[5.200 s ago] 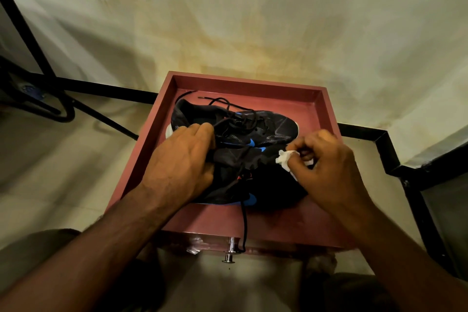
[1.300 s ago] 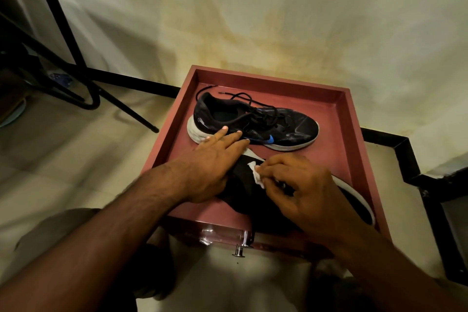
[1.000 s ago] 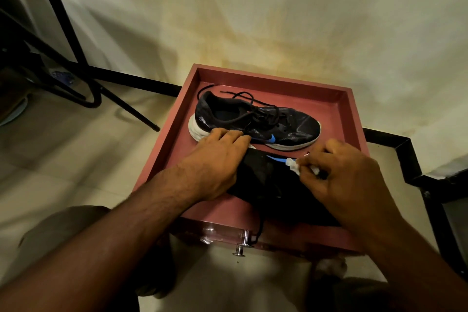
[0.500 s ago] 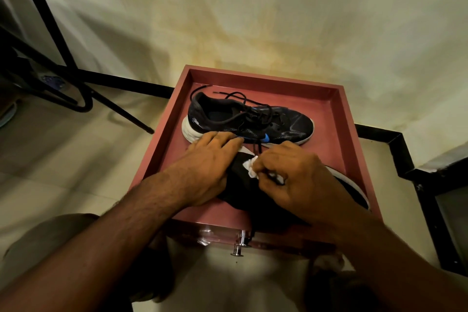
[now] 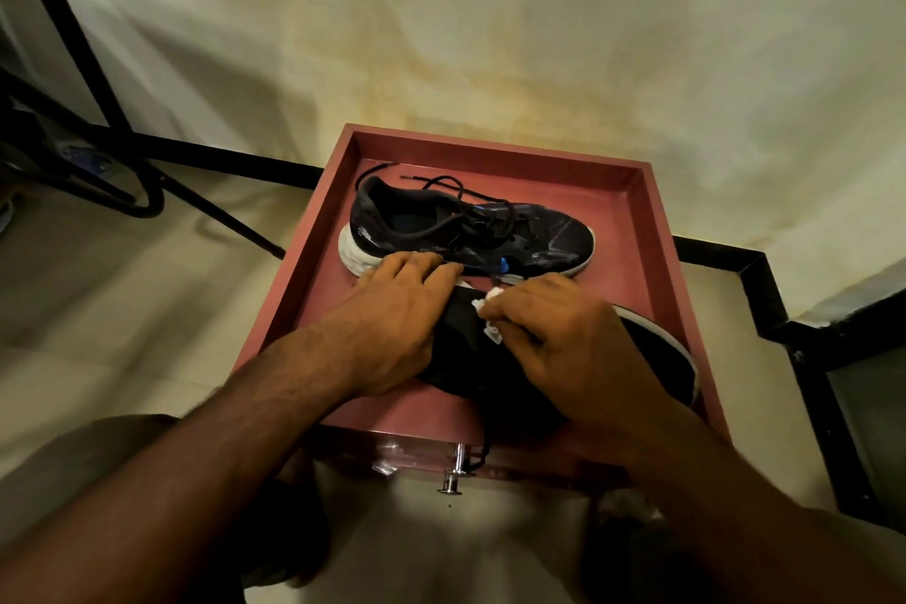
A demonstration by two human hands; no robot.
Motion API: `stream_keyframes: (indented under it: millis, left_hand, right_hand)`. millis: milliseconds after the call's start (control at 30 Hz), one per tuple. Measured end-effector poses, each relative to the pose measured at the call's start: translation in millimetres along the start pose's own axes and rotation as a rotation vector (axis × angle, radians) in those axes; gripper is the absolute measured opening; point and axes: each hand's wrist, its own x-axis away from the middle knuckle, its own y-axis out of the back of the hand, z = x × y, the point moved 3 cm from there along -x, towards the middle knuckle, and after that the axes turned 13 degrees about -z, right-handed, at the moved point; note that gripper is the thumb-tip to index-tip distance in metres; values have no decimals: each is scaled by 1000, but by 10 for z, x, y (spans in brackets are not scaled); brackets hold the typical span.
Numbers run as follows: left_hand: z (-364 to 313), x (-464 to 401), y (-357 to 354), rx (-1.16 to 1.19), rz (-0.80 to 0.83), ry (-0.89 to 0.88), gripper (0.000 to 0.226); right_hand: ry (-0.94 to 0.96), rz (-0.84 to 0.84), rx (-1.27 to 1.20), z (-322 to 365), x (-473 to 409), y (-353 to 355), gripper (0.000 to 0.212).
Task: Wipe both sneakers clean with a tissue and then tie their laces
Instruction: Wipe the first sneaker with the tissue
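While the right hand (image 5: 564, 338) pinches the tissue (image 5: 490, 309) on the near sneaker (image 5: 652, 358) in the tray (image 5: 657, 231), the left hand (image 5: 397, 309) presses it flat; wiping seems underway, and the far sneaker (image 5: 465, 226) behind lies untied.

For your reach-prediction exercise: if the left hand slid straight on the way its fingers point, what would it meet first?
Probably the far sneaker: the left hand points its fingers at that shoe's white sole, and they look almost against it, though depth is unclear.
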Motion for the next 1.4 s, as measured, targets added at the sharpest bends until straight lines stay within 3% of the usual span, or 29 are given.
stream_keyframes:
  millis: [100, 200, 333, 400, 500, 667, 767, 867, 1100, 1200, 1300, 1400]
  left_hand:
    - [11, 10, 14, 37, -16, -4, 87]
    - [35, -6, 3, 93, -73, -10, 81]
    - [65, -57, -34, 106, -114, -23, 76]
    - [85, -80, -56, 83, -124, 4, 64]
    - [84, -109, -70, 62, -141, 41, 43]
    - [21, -140, 1, 63, -180, 106, 29]
    - [10, -129, 41, 19, -153, 179, 25]
    - [12, -108, 37, -8, -123, 235, 21]
    - [202, -63, -7, -85, 117, 319, 30]
    - [219, -49, 4, -76, 121, 333, 31]
    - [212, -41, -8, -75, 121, 329, 30]
    - [200, -39, -41, -125, 121, 307, 31]
  right_hand:
    - [29, 19, -20, 13, -74, -22, 15]
    - [33, 147, 138, -13, -106, 153, 8]
    - [-253, 230, 262, -273, -40, 523, 20]
    - [-358, 231, 284, -450, 8, 692, 26]
    - [-440, 147, 334, -594, 71, 742, 25]
    - [-448, -33, 416, -639, 120, 639, 18]
    - [-501, -57, 400, -700, 104, 629, 12]
    - [-449, 24, 460, -628, 94, 450, 9]
    - [-483, 208, 234, -396, 129, 164, 9]
    - [-436, 228, 445, -536, 96, 250, 12]
    - [-489, 106, 596, -679, 40, 448, 14]
    - [-631, 131, 297, -542, 145, 319, 7]
